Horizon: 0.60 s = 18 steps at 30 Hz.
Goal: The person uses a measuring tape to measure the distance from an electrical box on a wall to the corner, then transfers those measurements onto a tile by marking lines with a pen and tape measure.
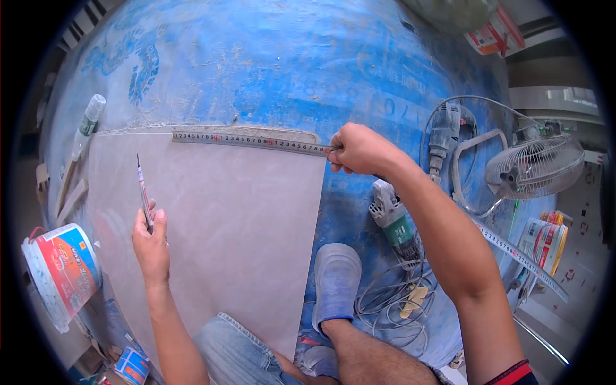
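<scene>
A large pale grey tile (224, 212) lies on a blue, dusty surface (276, 70). My left hand (153, 240) grips a slim pen (144, 192), tip upward, over the tile’s left side. My right hand (356, 149) pinches a long metal ruler (250, 143) at the tile’s top right corner. The ruler runs along the top edge; a numbered length also shows right of my forearm, the middle hidden behind it. My bent left leg, in denim, is low at the tile, and my foot in a pale clog (337, 279) is beside its right edge.
An angle grinder (394, 224) with coiled cable, a second power tool (443, 135) and a metal fan (532, 167) are at the right, with buckets (539, 247) below. A white bucket (61, 276), a bottle (90, 122) and wooden strips stand or lie left. Another bucket (491, 32) is top right.
</scene>
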Tool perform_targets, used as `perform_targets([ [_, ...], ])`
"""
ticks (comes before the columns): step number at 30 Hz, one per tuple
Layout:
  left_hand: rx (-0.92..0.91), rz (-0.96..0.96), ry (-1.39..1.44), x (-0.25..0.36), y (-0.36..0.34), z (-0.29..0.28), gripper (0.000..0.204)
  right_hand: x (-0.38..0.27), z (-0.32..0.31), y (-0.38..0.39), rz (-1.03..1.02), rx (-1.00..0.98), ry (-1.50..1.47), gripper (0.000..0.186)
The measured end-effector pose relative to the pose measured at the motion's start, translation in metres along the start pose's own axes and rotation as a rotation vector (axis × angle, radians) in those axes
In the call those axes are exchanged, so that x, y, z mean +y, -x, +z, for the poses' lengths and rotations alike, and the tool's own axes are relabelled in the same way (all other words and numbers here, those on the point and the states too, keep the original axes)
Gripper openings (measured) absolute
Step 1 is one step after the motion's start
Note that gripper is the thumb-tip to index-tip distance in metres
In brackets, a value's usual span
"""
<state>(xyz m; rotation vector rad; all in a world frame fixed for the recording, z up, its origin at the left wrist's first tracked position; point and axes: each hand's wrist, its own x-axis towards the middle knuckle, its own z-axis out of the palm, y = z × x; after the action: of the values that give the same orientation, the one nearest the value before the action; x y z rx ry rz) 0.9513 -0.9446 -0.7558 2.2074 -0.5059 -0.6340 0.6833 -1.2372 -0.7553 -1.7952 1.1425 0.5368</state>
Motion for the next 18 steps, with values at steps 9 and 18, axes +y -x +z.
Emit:
perform_targets([
  [9, -0.036, -0.033, -0.203, -0.003, -0.019, -0.009, 0.033, -0.001, 0.001, 0.001, -0.009, 0.007, 0.018, 0.017],
  [18, -0.039, 0.120, -0.240, 0.018, -0.022, -0.004, 0.033, -0.001, 0.000, -0.001, -0.022, 0.016, 0.063, 0.018],
])
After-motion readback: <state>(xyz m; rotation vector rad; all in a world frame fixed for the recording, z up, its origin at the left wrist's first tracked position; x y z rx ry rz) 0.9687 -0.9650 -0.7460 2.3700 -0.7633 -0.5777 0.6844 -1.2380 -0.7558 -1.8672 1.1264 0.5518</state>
